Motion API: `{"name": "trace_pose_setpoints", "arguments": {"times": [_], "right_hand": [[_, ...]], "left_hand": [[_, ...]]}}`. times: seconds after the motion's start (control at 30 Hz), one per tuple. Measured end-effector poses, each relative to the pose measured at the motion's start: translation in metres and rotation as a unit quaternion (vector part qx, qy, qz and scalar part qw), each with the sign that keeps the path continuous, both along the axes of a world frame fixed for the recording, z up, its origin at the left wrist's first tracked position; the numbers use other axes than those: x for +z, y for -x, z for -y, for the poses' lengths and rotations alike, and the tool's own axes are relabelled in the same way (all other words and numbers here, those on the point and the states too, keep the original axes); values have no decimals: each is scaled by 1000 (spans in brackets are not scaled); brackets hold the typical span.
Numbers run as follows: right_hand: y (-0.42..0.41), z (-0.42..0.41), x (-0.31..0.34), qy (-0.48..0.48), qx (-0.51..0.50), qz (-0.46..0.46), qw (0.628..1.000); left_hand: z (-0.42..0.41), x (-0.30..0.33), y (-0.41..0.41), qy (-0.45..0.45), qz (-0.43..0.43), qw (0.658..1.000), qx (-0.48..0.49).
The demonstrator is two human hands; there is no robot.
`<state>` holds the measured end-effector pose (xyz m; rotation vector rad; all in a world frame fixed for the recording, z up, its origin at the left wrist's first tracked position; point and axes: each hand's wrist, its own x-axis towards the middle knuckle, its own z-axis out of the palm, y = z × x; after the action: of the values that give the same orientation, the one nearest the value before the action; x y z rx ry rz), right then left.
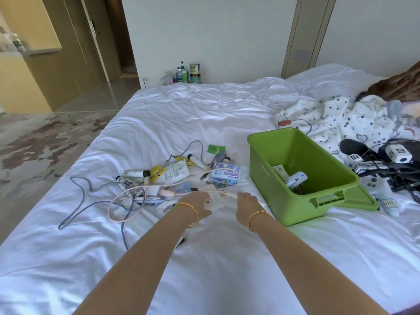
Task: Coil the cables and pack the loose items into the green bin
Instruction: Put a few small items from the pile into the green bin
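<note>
**Pink cable end taken up beside the green bin**

While both hands reach into the clutter on the white-sheeted bed [204, 105], the thin pale-pink cable [118, 212] appears to be the item in hand. The left hand [200, 204] seems to hold a small whitish piece near the cable's end, though the fingers are mostly hidden and the grip cannot be confirmed. The right hand [246, 202] reaches the same stretch of cable with curled fingers; whether it pinches the cable cannot be told either.

To coil well, one hand should anchor the plug end while the other draws the cable clear of the tubes and the blue-and-white carton [226, 177] it crosses, laying even loops. The grey-blue cable [75, 212] tangles through the pink loop and should be separated first, or both will drag the pile.

Just right of the hands stands the open green plastic bin [336, 185], already holding a tube and a small white device. Soft, wrinkled sheets could snag the loops. Beyond lie a spotted blanket [336, 119], tiled floor and bottles against the wall.
</note>
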<state>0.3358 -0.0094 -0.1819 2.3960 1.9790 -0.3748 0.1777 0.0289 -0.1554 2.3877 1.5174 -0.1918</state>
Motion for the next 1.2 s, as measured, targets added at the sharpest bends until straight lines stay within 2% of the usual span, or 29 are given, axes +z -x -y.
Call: {"name": "trace_pose_setpoints", "arguments": {"times": [0.2,0.37,0.57,0.63,0.73,0.8,0.83,0.9,0.97,1.0,1.1,1.2], "right_hand": [[1,-4,-18,-10,-24,61,998],[1,-1,-17,-8,-40,77,996],[-1,8,-17,23,-47,68,996],[1,13,-16,19,-79,1,997],[8,20,-4,-57,-127,-97,986],[12,26,10,-138,-102,-101,980],[13,30,18,-191,-91,-112,971],[11,39,38,-295,-87,-167,937],[2,45,61,-374,-97,-191,903],[-4,48,71,-398,-102,-192,891],[-35,54,97,-426,-152,-208,867],[-77,61,108,-354,-241,-235,873]], "left_hand": [[-1,-36,-7,-18,-53,998,10],[-1,-41,-14,-77,-101,992,17],[1,-26,-17,-141,-84,986,7],[4,-13,-18,-155,-39,987,22],[9,8,-16,-183,65,978,73],[13,23,-14,-184,215,950,131],[16,32,-16,-156,318,921,163],[18,48,-25,-71,498,837,215],[20,62,-37,-4,595,769,233],[21,69,-45,5,607,761,228],[24,81,-76,0,590,785,187],[28,87,-114,33,573,805,151]]}}
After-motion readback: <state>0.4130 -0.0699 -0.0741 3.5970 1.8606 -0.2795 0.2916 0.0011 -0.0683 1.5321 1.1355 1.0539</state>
